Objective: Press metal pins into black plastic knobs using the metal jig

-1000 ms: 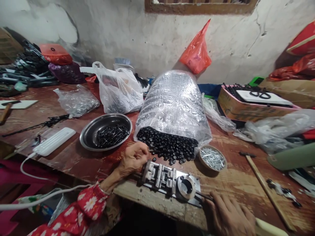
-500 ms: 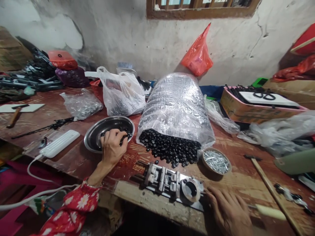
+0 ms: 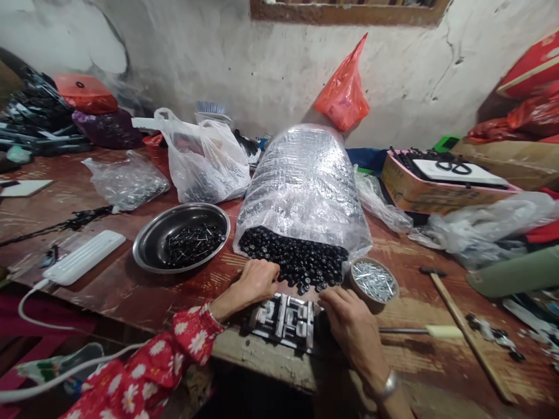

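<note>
My left hand [image 3: 257,281] is closed at the left edge of the pile of black round parts [image 3: 301,259], just above the metal jig [image 3: 283,321]; what its fingers hold, if anything, is hidden. Over the jig's right end lies my right hand [image 3: 349,317], its fingers curled down near the front of the pile, their tips hard to make out. The black parts spill from a large clear plastic sack [image 3: 305,186]. To the left, a steel bowl [image 3: 148,256] contains black parts with metal pins. A round tub [image 3: 357,284] of silvery pins stands right of the pile.
A hammer [image 3: 469,337] and a screwdriver with a pale handle [image 3: 443,331] lie at the right. On the left are a white power strip [image 3: 85,258] and plastic bags [image 3: 126,183]. A cardboard box [image 3: 437,189] stands at the back right.
My left hand has left the steel bowl and moved right to the pile. My right hand has come up and left, over the jig's round end. The view has shifted slightly.
</note>
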Tool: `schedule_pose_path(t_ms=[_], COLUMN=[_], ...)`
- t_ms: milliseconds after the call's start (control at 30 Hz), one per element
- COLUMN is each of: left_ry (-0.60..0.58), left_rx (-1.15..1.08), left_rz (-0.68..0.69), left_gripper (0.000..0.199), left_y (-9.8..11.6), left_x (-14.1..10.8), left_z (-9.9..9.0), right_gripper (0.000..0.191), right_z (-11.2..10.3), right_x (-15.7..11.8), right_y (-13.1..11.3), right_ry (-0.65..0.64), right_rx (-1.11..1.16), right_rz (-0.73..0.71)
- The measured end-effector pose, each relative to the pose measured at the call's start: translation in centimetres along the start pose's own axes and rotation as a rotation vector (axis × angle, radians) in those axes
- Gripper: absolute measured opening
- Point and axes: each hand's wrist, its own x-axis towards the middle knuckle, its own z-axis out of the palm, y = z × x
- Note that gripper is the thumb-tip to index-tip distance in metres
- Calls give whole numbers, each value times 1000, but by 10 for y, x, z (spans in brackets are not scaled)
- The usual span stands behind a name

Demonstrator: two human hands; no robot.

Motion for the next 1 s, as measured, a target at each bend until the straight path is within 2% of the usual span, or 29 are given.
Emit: schedule_pose_path(t_ms=[100,200,300,433,500,600,733,867,1000], left_ry=[4,34,123,340,407,446,428,426,424], left_rx=[-17,-62,-171,-386,-432,-481,-501,-488,-451], left_rz=[30,78,126,231,284,317,297,314,324], left_gripper=[16,9,17,23,25,23,21,21,23], left_y=[0,-4,-9,-9,-8,-8,-8,-6,-4], left_x=[-1,-8,-18,-36,-46,-61,-79,-91,-94], left_z=[-1,-1,1,2,1,0,1,4,11], right_gripper=[24,29,31,32,28,21,15,15,13], right_z=[6,12,16,15,14,15,21,22,16], right_x=[30,51,59,59,58,54,45,29,15], right_y=[-9,-7,-2,0,0,2,9,12,5], right_ry=[-174,-325,-360,-383,-387,-360,-220,-85,-79], right_rx=[-31,-29,-12,-9,1,27,62,246,376], right_rz=[-89,-117,-139,-159,-170,-164,-114,-47,-2])
